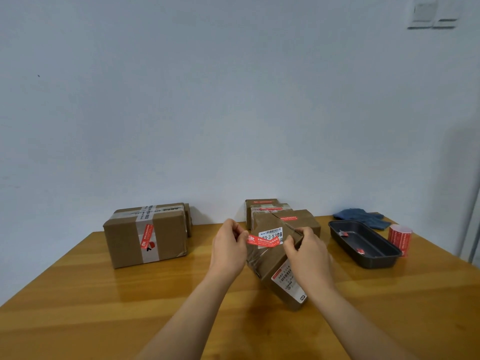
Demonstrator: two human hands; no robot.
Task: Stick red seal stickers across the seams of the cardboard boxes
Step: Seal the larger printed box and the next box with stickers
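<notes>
1. So, far left on the wooden table [78, 294] sits a big cardboard box [145, 235] wrapped with a band of clear tape, and a red seal sticker [147, 236] is already stuck on its front, tilted, right on that tape band. A second box peeks out from behind it.
2. Moving toward the middle, the person's left hand [228, 249] is up off the table, thumb and fingertips pinching the left end of a loose red sticker [263, 240].
3. That sticker stretches sideways across the top front edge of a small box [275, 263], lying over a white shipping label [271, 233] — whether it's fully pressed down can't be told from here.
4. The small box is tilted up on one corner, with clear tape on its left face and another white label on its lower right side.
5. The right hand [309, 255] grips the box's right side, fingers curled around the upper edge, near the sticker's right end.
6. Behind the hands, a stack of boxes [270, 211] sits near the wall — red stickers show on their tops.
7. Further right there's a dark tray [363, 263] with a couple of reddish scraps inside.
8. Just beside the tray's far right end stands a roll of red stickers [400, 237], and a blue cloth [361, 216] lies behind the tray.
</notes>
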